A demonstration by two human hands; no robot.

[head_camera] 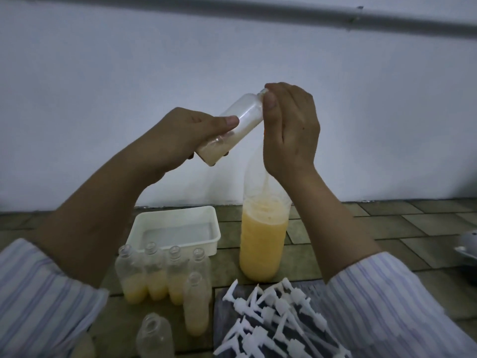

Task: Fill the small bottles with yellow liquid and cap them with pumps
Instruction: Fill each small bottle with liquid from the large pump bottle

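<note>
Left grip point(180, 133): fingers and thumb curled round the lower half of a small bottle point(232, 125), which is held tilted in the air, base down-left and neck up-right, with a little pale yellow liquid pooled at its base. Right grip point(289, 130): thumb and fingertips pinched at the neck of the same bottle; what they hold there is hidden by the fingers. Both hands are raised above the worktop point(361, 228), a surface of brownish tiles, in front of a pale wall point(129, 60).

Directly below the right hand stands a large bottle point(263, 241), upright, roughly half full of yellow liquid. To its left lies a white tray point(178, 228) holding a shallow layer of clear liquid. In front of the tray stand four uncapped small bottles in a row point(160, 275), each partly filled with yellow liquid; a fifth point(196, 303), fuller, stands just in front of them, and another open bottle point(154, 334) stands nearer the lower edge. White pumps point(278, 321) lie heaped on a dark mat beside these, at lower right. Striped sleeves point(33, 301) cover both forearms near the lower corners.
</note>
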